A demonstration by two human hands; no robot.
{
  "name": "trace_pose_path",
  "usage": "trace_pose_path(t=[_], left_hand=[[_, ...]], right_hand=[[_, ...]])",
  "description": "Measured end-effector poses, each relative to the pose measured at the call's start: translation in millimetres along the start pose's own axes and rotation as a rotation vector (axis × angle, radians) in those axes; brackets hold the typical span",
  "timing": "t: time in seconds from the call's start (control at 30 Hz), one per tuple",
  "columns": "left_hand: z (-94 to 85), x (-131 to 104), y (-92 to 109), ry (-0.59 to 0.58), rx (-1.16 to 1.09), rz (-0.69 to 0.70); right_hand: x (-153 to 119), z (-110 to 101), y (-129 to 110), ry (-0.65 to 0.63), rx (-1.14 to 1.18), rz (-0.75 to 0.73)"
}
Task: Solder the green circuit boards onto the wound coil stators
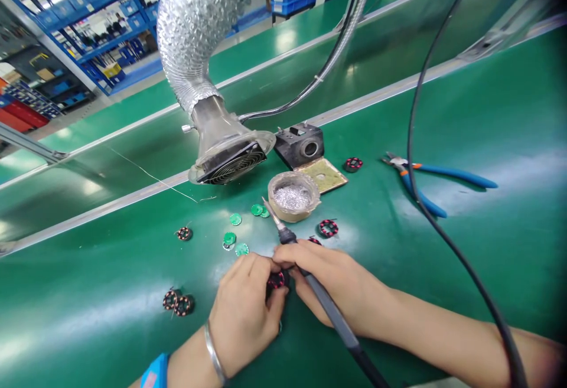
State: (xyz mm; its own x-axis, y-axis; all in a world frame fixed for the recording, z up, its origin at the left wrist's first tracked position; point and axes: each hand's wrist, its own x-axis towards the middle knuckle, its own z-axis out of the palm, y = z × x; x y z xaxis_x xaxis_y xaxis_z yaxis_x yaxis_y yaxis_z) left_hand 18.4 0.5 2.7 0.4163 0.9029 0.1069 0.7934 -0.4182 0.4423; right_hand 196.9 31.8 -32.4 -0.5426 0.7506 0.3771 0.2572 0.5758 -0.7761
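Note:
Between the thumb and fingers of my left hand (243, 305) is a small wound stator coil (276, 280) with red and black parts, partly hidden by the fingers. My right hand (343, 281) is closed around a soldering iron (331, 306), its tip pointing up and away toward a round tub (293, 214) of silvery metal shavings. The right fingertips meet the coil's upper edge; whether they also pinch a wire is too small to tell. Just beyond my hands lie several small green round circuit boards (235, 219). Another red-and-black stator coil (328, 228) sits right of them.
A fume extractor hood (234, 152) on a silver duct hangs over the bench. Behind the tub stand a black soldering iron stand (301, 144) and a sponge tray (325, 175). Blue-handled cutters (425, 178) lie right, near a hanging black cable (411, 134). Copper coils (178, 302) lie left.

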Motion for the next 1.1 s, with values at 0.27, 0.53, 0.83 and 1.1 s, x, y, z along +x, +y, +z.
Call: trace_pose_path(t=[0.27,0.53,0.83,1.1], left_hand=[[-15.9,6,-8,-0.163,-0.092,0.046],[-33.5,15,-13,-0.356,-0.056,0.088],[-37.2,32,-27,-0.36,-0.314,0.043],[-35.3,9,-25,-0.222,-0.371,0.034]], right_hand=[[0,-3,-1,0.016,0.014,0.026],[3,-2,-4,0.176,-0.071,-0.084],[4,-1,-6,0.203,-0.059,-0.131],[3,7,-8,0.095,-0.033,-0.172]])
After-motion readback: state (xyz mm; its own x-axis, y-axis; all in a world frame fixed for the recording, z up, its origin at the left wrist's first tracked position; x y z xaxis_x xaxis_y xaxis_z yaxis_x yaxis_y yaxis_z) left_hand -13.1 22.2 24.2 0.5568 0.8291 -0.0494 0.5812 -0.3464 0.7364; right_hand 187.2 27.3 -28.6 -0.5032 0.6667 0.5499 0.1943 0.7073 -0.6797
